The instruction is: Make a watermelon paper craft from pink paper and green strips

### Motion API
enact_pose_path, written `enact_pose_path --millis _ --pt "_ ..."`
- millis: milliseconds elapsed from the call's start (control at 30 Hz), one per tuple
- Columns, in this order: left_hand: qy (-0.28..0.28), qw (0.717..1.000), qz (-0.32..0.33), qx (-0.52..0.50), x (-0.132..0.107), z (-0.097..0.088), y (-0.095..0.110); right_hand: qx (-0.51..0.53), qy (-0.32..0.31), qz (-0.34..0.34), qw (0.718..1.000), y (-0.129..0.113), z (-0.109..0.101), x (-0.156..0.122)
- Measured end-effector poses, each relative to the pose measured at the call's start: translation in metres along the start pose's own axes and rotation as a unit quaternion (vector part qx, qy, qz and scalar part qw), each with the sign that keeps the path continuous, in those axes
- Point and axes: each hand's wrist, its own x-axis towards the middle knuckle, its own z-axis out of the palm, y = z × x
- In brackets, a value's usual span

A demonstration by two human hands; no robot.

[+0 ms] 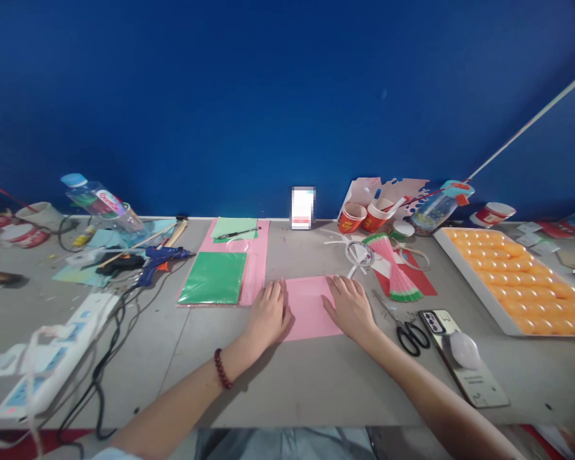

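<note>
A pink sheet of paper (309,310) lies flat on the grey table in front of me. My left hand (268,310) rests on its left edge, fingers stretched out, a dark red bead bracelet (223,368) round the wrist. On the right edge of the sheet lies my right hand (352,306), open, with the thumb apart from the fingers. Left of the sheet is a green paper pack (214,278) in clear wrapping, on top of larger pink paper (257,255). Close to my right hand are black-handled scissors (409,335) and a pink and green pleated paper fan (397,271).
A blue glue gun (156,262), a power strip (52,364) with dark cables and a plastic bottle (103,201) stand left. Red paper cups (352,218), a phone (467,364) and a tray of orange balls (517,278) are right. A lit screen (302,209) stands at the blue wall.
</note>
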Motion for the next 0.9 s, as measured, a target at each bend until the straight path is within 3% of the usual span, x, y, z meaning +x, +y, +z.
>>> enact_pose_path --millis 400,600,900 --pt "0.027 0.999 -0.013 -0.02 -0.002 0.009 0.001 -0.004 -0.003 0.003 1.0 -0.002 -0.001 0.001" --pt "-0.001 0.999 0.01 0.031 0.0 -0.003 0.002 0.005 -0.003 0.003 1.0 0.0 -0.002 0.001" --pt "-0.014 1.0 0.0 0.003 0.004 -0.012 0.0 0.016 0.001 -0.006 1.0 0.001 -0.003 0.001"
